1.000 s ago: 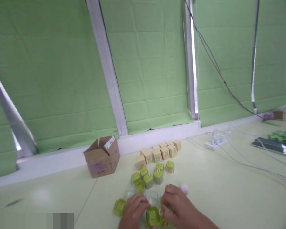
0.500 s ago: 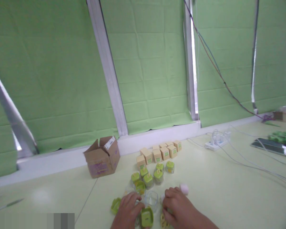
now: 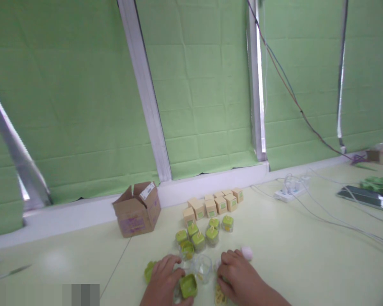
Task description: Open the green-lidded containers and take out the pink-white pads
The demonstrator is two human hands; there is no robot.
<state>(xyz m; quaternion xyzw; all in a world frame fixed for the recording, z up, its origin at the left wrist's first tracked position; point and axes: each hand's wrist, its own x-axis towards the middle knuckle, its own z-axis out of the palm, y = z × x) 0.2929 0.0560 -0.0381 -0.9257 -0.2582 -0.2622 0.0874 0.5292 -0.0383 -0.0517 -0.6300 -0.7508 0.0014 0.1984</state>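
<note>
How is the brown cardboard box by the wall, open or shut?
Open: the cardboard box has its top flaps lifted apart; its inside is not visible.

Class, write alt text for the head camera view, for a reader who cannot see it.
At the near edge of a pale table, the left hand grips a green lid and the right hand lies curled beside a clear jar. Behind them stand green-lidded jars, small tan boxes and an open cardboard box, before a green curtain.
</note>
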